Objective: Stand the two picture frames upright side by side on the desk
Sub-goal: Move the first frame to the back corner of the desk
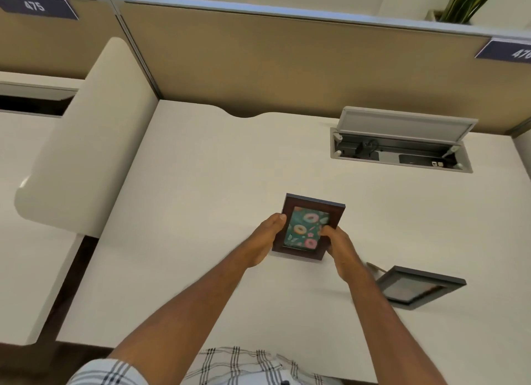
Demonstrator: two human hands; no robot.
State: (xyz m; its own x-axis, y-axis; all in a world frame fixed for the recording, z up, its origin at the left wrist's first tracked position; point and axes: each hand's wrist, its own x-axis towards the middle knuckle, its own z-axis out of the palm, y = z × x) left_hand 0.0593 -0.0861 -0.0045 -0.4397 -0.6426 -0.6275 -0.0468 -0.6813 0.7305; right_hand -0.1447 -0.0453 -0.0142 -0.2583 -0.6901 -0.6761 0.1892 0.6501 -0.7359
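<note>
White desk (201, 183): both hands grip brown frame (309, 226) (donut print); grey frame (416, 287) beside.

A dark brown frame (309, 226) shows a teal print with pink and orange donuts, a second frame (419, 287) is dark grey, the desk (215, 169) is cream, the partition (287, 62) is tan, its number tags (37, 6) are navy, and the shirt (235, 364) is white with dark plaid.

Brown doughnut-print frame (309, 226) upright; grey frame (416, 287) tilted.
</note>
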